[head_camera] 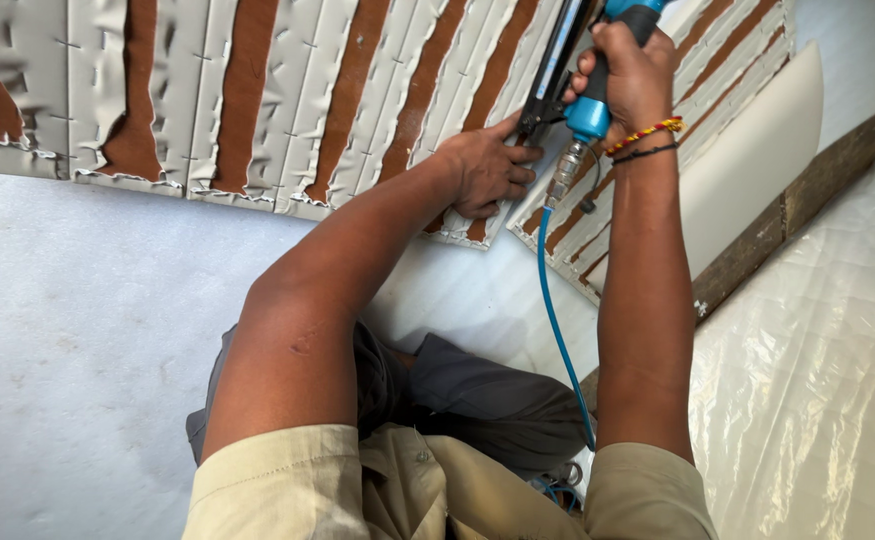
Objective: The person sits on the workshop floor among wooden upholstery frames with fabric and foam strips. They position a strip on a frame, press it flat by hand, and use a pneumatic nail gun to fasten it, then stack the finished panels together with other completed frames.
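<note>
Basically a pneumatic staple gun (567, 70) sits at top centre-right, nose down on a panel of white strips over brown board (357, 90). Gun looks rigid, metal body, probably fairly heavy for its size. The teal grip looks moulded and non-slip, so the grip is the obvious place to hold it. A blue air hose (555, 320) hangs from the fitting under the handle and runs down between the arms; it looks flexible and likely drags a bit on the tool.

Right hand (629, 75) is wrapped tight around the teal handle, fingers closed on it; can't tell about the trigger finger. Thread bracelets sit at the wrist.

Left hand (487, 170) is flat and spread, palm down on the white strips just beside the gun's nose, fingertips touching the tool's black body. Nothing grasped, just pressing. Strips look thin, creased, pliable, easy to wrinkle. White sheet (77, 330) underneath, clear plastic sheeting (817, 400) to the right.
</note>
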